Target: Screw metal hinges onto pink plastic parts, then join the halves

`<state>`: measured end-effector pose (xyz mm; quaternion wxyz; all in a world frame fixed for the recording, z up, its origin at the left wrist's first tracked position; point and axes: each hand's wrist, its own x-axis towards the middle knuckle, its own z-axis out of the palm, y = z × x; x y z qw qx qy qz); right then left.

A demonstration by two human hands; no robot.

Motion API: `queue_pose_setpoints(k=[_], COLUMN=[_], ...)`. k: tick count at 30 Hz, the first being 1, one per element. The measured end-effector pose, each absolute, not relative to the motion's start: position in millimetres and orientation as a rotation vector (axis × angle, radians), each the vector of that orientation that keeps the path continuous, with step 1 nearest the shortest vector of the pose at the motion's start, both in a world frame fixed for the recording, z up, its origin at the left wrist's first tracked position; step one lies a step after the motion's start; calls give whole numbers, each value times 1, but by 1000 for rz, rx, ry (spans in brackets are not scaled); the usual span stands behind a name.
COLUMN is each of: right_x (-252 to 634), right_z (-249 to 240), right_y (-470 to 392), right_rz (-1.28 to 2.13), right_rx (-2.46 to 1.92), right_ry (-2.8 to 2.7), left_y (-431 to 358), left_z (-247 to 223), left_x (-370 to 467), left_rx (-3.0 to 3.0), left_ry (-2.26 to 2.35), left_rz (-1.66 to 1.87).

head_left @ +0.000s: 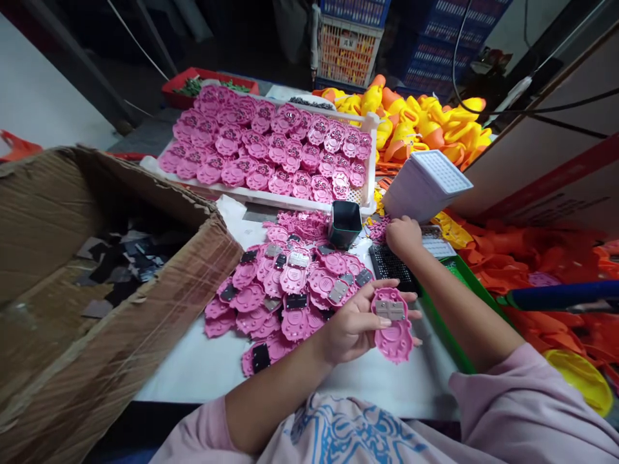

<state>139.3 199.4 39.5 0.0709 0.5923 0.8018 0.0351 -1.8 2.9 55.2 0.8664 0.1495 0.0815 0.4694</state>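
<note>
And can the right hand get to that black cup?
Probably yes: the black cup stands near the right hand, with only low things, like small pink bits, between them. I can't see whether that hand holds something.

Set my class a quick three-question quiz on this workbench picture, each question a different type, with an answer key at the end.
1. True or false: the right hand is holding up the pink part that bears a grey plate.

2. Choose one. What lies in the cardboard box?
A) yellow figures
B) dark and grey flat pieces
C) orange parts

3. Fill the gap: at the back left of the bench, green pieces lie in a ____ tray.

Key:
1. False; the left hand holds it.
2. B
3. red
</note>
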Motion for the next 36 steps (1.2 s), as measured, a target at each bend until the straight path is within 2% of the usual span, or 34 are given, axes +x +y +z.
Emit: queue_pose_setpoints(k=[5,8,11,14,18,22,28,36], right_x=[141,146,150,147,138,132,129,130], right_z=[57,76,79,59,27,20,19,11], right_y=[193,167,125,85,56,42,34,41], right_rz=[-122,-442,-1001,-1746,-2659,-3230,-3498,-3414], right_rx=[1999,2183,2354,2343,2111,1784,1607,1738], right_ry=[2584,2730,2811,2778,2481,2081,1701,1694], left_y=[6,9,11,12,14,16,12,12], left_z=[59,63,69,75,73,59,48,42], left_x=[-5,-9,-16,-21,-23,-22,-20,-18], left_rx=[271,285,338,434,631,870,1307,1399], left_ry=[219,242,293,400,559,652,870,883], left_rz=[989,1030,1117,1259,1463,1539,1483,1466])
